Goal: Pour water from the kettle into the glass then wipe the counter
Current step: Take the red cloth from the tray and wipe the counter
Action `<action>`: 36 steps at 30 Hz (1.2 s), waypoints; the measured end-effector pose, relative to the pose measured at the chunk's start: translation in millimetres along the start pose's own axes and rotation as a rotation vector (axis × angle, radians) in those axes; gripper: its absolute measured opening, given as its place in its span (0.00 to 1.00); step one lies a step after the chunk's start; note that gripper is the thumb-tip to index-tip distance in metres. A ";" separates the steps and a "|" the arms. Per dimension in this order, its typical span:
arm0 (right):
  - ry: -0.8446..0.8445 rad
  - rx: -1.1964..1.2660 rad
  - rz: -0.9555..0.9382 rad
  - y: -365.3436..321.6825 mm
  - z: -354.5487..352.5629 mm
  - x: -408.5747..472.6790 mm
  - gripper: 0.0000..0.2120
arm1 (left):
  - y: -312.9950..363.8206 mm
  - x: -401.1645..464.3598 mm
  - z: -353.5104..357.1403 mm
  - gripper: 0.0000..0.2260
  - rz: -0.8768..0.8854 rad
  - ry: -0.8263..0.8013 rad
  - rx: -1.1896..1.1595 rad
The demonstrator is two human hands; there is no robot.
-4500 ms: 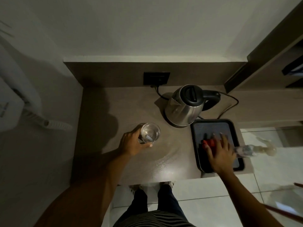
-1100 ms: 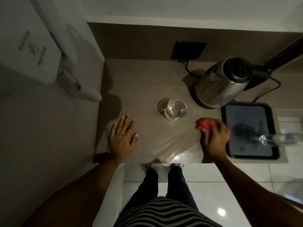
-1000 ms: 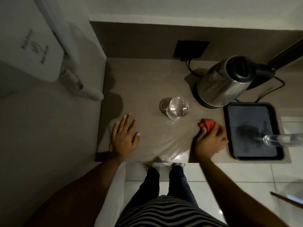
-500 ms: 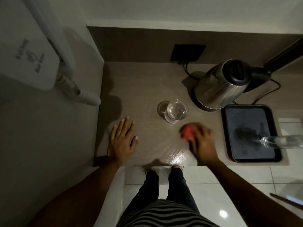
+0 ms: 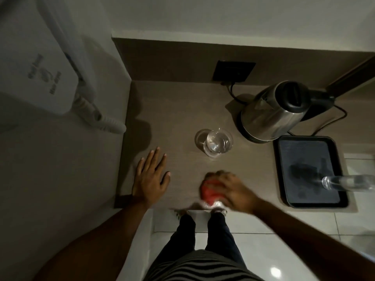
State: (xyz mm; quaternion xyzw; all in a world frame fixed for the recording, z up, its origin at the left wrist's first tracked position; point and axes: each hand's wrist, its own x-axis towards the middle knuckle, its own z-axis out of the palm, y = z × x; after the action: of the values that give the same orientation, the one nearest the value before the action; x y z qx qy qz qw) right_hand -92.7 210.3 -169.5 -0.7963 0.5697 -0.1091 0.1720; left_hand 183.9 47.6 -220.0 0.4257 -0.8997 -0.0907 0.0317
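Note:
A clear glass (image 5: 218,143) with water in it stands upright near the middle of the brown counter (image 5: 176,110). Behind it to the right, the steel kettle (image 5: 272,116) with a black lid sits on its base. My right hand (image 5: 230,188) presses a red cloth (image 5: 210,192) onto the counter near the front edge, blurred with motion. My left hand (image 5: 151,180) lies flat on the counter at the front left, fingers spread, holding nothing.
A black tray (image 5: 310,171) lies at the right with a clear bottle (image 5: 345,182) on its near right corner. The kettle's cord runs to a black wall socket (image 5: 233,71). A white wall-mounted appliance (image 5: 38,63) hangs at the left.
My right hand has slid the red cloth leftward and toward the front edge, away from the tray. The left hand has stayed flat in place, and the glass has not moved.

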 end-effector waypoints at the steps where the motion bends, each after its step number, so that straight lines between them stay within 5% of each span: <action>1: 0.019 -0.016 0.070 21.8 -14.4 -10.0 0.21 | 0.3 -0.5 -0.4 0.28 0.003 0.000 -0.001; 5: 0.158 -0.016 0.560 67.4 -38.6 -27.6 0.32 | 1.6 0.9 -4.5 0.28 0.000 -0.009 0.000; 9: 0.435 -0.014 1.145 1.8 1.1 6.1 0.25 | 3.4 1.1 -7.1 0.29 -0.009 -0.023 -0.016; 11: 0.386 0.046 1.035 -44.9 25.5 27.5 0.23 | 3.7 2.8 -9.0 0.29 -0.010 -0.028 -0.016; 13: 0.191 0.046 0.654 -74.8 44.7 26.2 0.24 | 4.6 1.7 -10.4 0.29 -0.010 -0.032 -0.020; 16: 0.008 0.002 0.099 -48.5 31.3 -2.7 0.21 | 4.5 0.8 -11.1 0.28 -0.013 -0.039 -0.028; 18: -0.008 -0.083 -0.062 -6.7 8.8 -17.8 0.17 | 4.2 1.7 -10.9 0.29 -0.017 -0.051 -0.025; 20: 0.053 -0.093 0.082 35.4 -14.9 -26.1 0.18 | 4.1 1.2 -9.9 0.28 -0.014 -0.057 -0.015; 23: 0.179 -0.043 0.585 64.0 -26.3 -24.5 0.27 | 3.5 2.0 -8.9 0.28 -0.011 -0.063 -0.012; 28: 0.418 -0.074 1.109 15.6 8.1 7.4 0.24 | 2.1 1.4 -3.8 0.28 -0.025 -0.054 -0.029; 31: 0.416 0.037 1.050 -40.7 35.0 22.0 0.23 | 2.1 1.9 -3.4 0.28 -0.016 -0.053 -0.054; 36: 0.231 0.250 0.429 -152.7 66.6 31.1 0.10 | 4.7 3.6 -6.8 0.28 -0.021 -0.083 -0.076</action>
State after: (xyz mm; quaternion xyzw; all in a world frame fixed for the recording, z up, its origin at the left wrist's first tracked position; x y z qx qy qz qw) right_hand 74.8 235.5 -170.4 -0.6122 0.7232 -0.2299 0.2221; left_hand 179.0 46.9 -212.5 0.4295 -0.8917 -0.1425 0.0096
